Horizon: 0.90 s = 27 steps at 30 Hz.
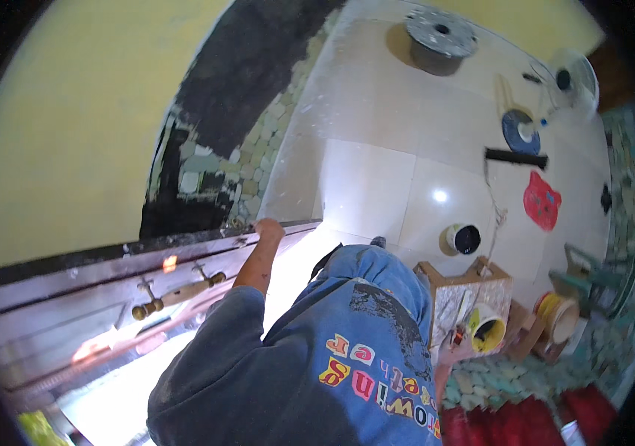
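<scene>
My left arm reaches out to a wooden door (57, 290) with a brass-and-wood pull handle (180, 295). My left hand (269, 229) is closed over the door's edge, beside a wall strip of pale stones and black coating. My right hand (447, 353) is low at my right side, by a small wooden table (500, 286), partly hidden by my blue printed shirt (377, 334). Its fingers look closed around something small, dark and reddish that I cannot make out. Next to it on the table stands a yellow-rimmed container (487, 329) with dark contents.
A white bucket of black material (465, 238) stands on the tiled floor. Farther off are a large round grey-topped container (440, 37), a standing fan (574, 82), a red mat (541, 201) and a green plastic chair (600, 279). Dark red cloth (511, 424) lies at lower right.
</scene>
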Each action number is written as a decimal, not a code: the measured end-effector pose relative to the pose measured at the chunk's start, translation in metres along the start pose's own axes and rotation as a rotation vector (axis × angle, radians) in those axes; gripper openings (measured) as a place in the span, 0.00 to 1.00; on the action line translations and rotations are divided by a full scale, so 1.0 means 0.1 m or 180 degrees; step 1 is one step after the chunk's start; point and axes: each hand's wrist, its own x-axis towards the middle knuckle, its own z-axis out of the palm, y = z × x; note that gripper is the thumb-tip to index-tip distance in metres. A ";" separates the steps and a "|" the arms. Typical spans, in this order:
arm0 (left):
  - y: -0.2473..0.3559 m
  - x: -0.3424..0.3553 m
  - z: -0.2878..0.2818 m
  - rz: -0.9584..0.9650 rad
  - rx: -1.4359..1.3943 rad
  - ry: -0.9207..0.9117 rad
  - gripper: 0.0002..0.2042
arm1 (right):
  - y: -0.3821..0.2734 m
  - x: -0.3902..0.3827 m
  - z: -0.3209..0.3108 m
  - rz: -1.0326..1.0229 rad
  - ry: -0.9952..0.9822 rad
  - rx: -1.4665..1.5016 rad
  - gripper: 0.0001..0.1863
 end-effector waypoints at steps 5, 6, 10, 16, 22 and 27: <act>-0.05 -0.03 -0.05 -0.0159 -0.0562 -0.0036 0.18 | -0.70 1.34 0.73 -0.0951 -0.0981 0.0766 0.08; 0.01 -0.09 -0.13 -0.0076 -0.0588 -0.0064 0.18 | -0.94 1.62 0.89 -0.0884 -0.1526 0.1152 0.10; 0.05 -0.17 -0.16 -0.0202 -0.1220 -0.0030 0.17 | -2.13 2.36 1.81 -0.1327 -0.2473 0.1542 0.09; 0.40 -0.49 0.33 -0.0663 -0.2118 0.0222 0.22 | -3.41 2.63 3.01 -0.1785 -0.3886 0.1792 0.06; 0.77 -1.11 0.37 -0.2023 -0.3372 0.0597 0.20 | -3.79 2.62 3.70 -0.1905 -0.4386 0.1982 0.04; 0.79 -1.47 0.69 -0.2809 -0.3744 0.1535 0.14 | -4.08 2.60 4.08 -0.1984 -0.4625 0.1661 0.04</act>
